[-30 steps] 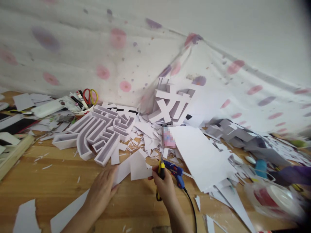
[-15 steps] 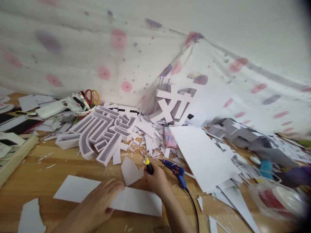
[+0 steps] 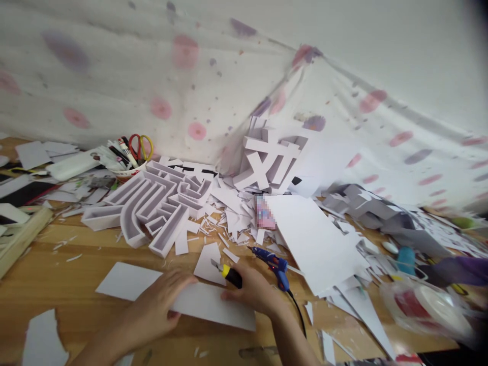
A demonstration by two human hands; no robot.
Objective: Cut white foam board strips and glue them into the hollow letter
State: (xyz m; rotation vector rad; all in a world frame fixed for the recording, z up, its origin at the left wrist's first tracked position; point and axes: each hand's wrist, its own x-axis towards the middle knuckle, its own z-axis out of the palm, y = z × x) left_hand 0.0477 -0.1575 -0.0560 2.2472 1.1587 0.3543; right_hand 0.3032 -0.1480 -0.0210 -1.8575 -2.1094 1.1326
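Strip of white card (image 3: 217, 305) lay flat on the wooden table (image 3: 57, 279), at the centre of the dial with twelve o'clock pointing away from the person. The left hand (image 3: 162, 297) spread palm-down across its middle, fingers lightly curved over the far edge and thumb apart near the closer edge; whether they pinched the card or merely pressed it, I could not tell. The right hand (image 3: 249, 290) was closed around a yellow-and-black cutter (image 3: 232, 276), one fingertip reaching over the strip. The cutter's bare blade (image 3: 216, 265) pointed toward ten o'clock, above a notched offcut (image 3: 208, 256) that lay just beyond the strip at one o'clock. A blue glue gun (image 3: 272, 262) lay between two and three o'clock, and a hollow white letter form (image 3: 148, 208) sat toward eleven. I judged the step in hand to be setting and steadying the strip, since the blade was off it. Any cut from there called for a firm left hold, fingers clear of the blade's path, and the edge turned down onto the card.
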